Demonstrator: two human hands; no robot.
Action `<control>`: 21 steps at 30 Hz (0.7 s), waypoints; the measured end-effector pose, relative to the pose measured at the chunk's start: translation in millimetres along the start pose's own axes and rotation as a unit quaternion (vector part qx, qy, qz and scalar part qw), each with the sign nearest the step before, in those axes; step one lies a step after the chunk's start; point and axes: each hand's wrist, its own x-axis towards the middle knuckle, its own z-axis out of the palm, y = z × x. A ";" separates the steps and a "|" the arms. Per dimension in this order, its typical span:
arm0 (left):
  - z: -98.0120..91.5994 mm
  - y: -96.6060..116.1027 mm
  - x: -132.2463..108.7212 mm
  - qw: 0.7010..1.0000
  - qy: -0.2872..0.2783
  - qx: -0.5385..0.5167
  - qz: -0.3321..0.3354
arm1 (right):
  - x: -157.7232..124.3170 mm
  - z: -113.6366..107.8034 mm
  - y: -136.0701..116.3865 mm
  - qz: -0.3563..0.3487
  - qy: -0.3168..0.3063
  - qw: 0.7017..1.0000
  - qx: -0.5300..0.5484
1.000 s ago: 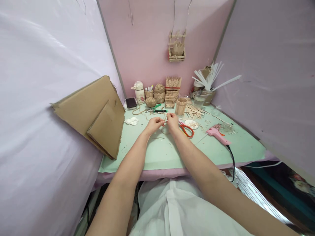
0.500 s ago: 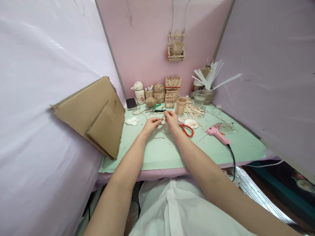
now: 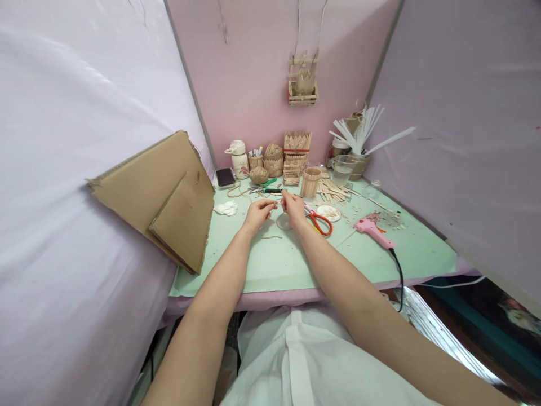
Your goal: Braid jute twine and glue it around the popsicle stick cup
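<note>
Twine (image 3: 279,203) pinched in L hand (image 3: 258,215) & R hand (image 3: 293,208) grip, mint tbl (image 3: 270,268) below, pink wall (image 3: 253,84) behind.

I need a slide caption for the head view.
Left hand and right hand hold thin twine above a green table, red-handled scissors and pink glue gun to the right.

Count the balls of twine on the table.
2 visible: one ball beside the pliers, another ball in a wooden cup behind it. Others may be hidden.

Scissors (image 3: 313,215) right of twine (image 3: 277,222), cardboard (image 3: 154,183) left
</note>
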 end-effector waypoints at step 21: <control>6.0 5.0 -4.7 0.997 -0.037 0.072 0.005 | 0.3 0.3 1.4 0.046 0.048 0.994 0.090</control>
